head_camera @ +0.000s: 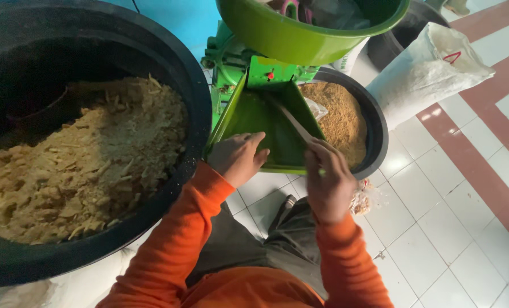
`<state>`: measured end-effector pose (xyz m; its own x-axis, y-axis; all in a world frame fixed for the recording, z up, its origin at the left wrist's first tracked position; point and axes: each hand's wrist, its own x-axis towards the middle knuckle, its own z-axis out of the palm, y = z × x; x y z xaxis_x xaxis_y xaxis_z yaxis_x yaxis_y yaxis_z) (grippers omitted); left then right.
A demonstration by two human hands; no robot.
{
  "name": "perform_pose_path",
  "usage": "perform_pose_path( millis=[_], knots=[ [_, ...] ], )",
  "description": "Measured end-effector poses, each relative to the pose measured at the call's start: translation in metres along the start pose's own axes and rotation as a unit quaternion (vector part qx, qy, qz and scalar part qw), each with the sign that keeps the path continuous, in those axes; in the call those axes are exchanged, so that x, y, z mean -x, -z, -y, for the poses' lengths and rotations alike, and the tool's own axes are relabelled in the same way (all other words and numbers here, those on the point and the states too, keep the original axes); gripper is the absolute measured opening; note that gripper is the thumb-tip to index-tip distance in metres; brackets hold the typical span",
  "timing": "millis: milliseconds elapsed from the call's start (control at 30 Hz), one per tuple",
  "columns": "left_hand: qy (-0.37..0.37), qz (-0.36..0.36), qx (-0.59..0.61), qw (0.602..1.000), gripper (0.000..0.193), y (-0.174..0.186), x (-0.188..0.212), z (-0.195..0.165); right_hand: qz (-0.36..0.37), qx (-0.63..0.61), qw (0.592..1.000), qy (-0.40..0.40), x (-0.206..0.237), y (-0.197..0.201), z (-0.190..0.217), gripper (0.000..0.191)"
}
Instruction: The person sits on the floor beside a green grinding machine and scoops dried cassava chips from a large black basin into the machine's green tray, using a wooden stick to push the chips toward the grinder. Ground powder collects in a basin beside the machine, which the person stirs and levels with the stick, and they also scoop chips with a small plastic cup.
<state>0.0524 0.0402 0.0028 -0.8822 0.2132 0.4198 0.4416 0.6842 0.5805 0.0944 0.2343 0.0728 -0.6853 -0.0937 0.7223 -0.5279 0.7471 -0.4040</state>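
The floor (431,228) is tiled white, glossy enough to catch light patches, with broad dull-red stripes crossing its upper right part. A blue wall (174,17) shows at the top, behind a green machine (231,60).

A white woven sack (425,71) leans at the upper right, bulging and full, with a small red triangle mark near its top. A second pale sack, bearing green print, is mostly hidden behind the green hopper (300,34). A crumpled clear bag (362,199) with pale crumbs lies on the tiles just beside the right hand.

The left hand (238,158) rests palm down, fingers loosely spread and gripping nothing, on the near edge of the green tray (260,122), a sloping chute below the machine. The right hand (327,181) is closed around a stick (291,120), whose pale shaft runs up across the tray toward the machine's mouth. Both sleeves are orange.

A large black tub (186,85) fills the left side, holding coarse tan chips and flakes. A smaller black tub (374,122) stands behind the tray, right of it, holding finer brown meal (337,117); a bit of clear plastic lies at its inner edge.

The big tub is cut off at the left and top, and its far inside is dark. The hopper's contents are hard to make out: something pink and some clear plastic. Another dark rim behind the hopper is largely hidden. The stick's lower end is covered by the fingers.
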Motion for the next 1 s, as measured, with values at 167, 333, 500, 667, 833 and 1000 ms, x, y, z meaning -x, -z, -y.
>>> perform_pose_path(
  millis=[167, 333, 500, 667, 833, 1000],
  knots=[
    [0.033, 0.018, -0.009, 0.999, 0.04, -0.003, -0.003, -0.001, -0.019, 0.019, 0.998, -0.055, 0.021, 0.038, 0.0, 0.008],
    [-0.033, -0.052, -0.014, 0.998, 0.037, -0.002, 0.002, -0.003, 0.035, 0.029, 0.999, 0.02, 0.001, 0.022, 0.001, 0.019],
    [-0.049, -0.076, -0.018, 0.996, 0.027, 0.001, 0.01, -0.008, -0.03, -0.005, 0.999, 0.013, 0.015, 0.057, -0.003, 0.014],
    [-0.082, -0.088, 0.002, 0.993, 0.024, 0.007, 0.012, -0.008, -0.012, 0.0, 1.0, -0.009, 0.036, 0.07, -0.009, 0.01],
    [-0.049, -0.05, 0.028, 0.997, 0.026, 0.011, 0.012, -0.007, -0.042, -0.08, 0.995, -0.039, 0.046, 0.074, -0.021, 0.006],
    [-0.055, -0.034, 0.023, 0.998, 0.028, 0.012, 0.007, -0.013, -0.069, -0.239, 0.965, -0.08, 0.054, 0.068, -0.063, 0.01]
  ],
)
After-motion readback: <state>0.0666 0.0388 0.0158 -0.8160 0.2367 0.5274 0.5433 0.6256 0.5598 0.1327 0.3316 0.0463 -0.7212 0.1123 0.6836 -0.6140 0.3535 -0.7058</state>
